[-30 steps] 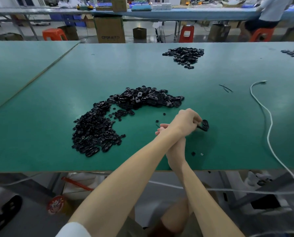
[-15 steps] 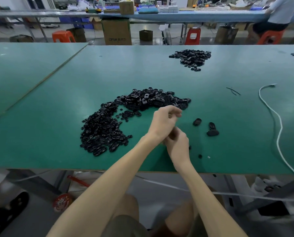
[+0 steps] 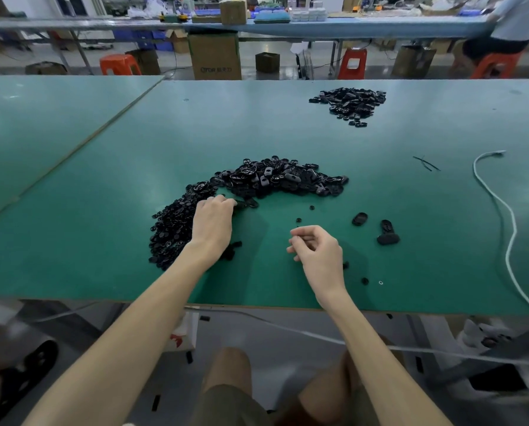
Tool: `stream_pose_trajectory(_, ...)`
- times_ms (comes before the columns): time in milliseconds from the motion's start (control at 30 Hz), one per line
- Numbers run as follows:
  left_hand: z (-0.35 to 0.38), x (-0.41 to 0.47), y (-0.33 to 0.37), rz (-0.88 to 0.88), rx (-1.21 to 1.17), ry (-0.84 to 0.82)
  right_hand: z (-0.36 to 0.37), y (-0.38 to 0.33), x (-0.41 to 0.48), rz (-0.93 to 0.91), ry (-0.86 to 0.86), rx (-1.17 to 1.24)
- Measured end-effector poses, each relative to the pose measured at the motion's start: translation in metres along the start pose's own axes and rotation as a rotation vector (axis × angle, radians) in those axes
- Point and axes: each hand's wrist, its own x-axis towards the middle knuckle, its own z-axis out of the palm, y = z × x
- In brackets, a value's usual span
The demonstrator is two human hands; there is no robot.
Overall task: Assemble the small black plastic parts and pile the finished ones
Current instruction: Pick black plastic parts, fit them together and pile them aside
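Note:
A curved heap of black plastic parts lies mid-table: bigger oval shells (image 3: pixel 281 178) at the back, smaller flat pieces (image 3: pixel 171 229) at the left. My left hand (image 3: pixel 212 222) reaches to the heap's inner edge, its curled fingertips pinching a black part (image 3: pixel 246 205). My right hand (image 3: pixel 317 249) hovers over the green table (image 3: pixel 426 272) with fingers curled toward the thumb; whether something small sits between them is unclear. Three assembled pieces (image 3: pixel 387 238) lie to its right.
A second heap of black parts (image 3: pixel 349 103) sits far back right. Tiny loose rings (image 3: pixel 364 281) dot the mat near the front edge. A white cable (image 3: pixel 509 226) snakes down the right side, with thin black ties (image 3: pixel 426 162) behind it.
My hands were crossed at the right, the left one holding a finished piece; it now lies with two others. The hands have separated and the left has moved to the heap.

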Motion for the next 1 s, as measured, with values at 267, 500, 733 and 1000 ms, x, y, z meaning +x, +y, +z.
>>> stream_pose_trajectory(267,-0.011,-0.003,0.02,0.003,-0.223,0.074,-0.001,0.0,0.001,0.005,0.013,0.053)
stream_pose_trajectory(500,-0.018,-0.014,0.042,0.086,-0.54,-0.15,-0.001,-0.004,0.0,-0.031,-0.023,0.079)
stream_pose_trajectory(733,-0.011,-0.022,0.049,0.222,-0.615,-0.306,-0.001,-0.002,0.0,-0.041,0.003,0.024)
stream_pose_trajectory(1000,-0.004,-0.034,0.05,0.105,-1.02,-0.339,0.0,0.0,0.001,-0.02,0.037,0.038)
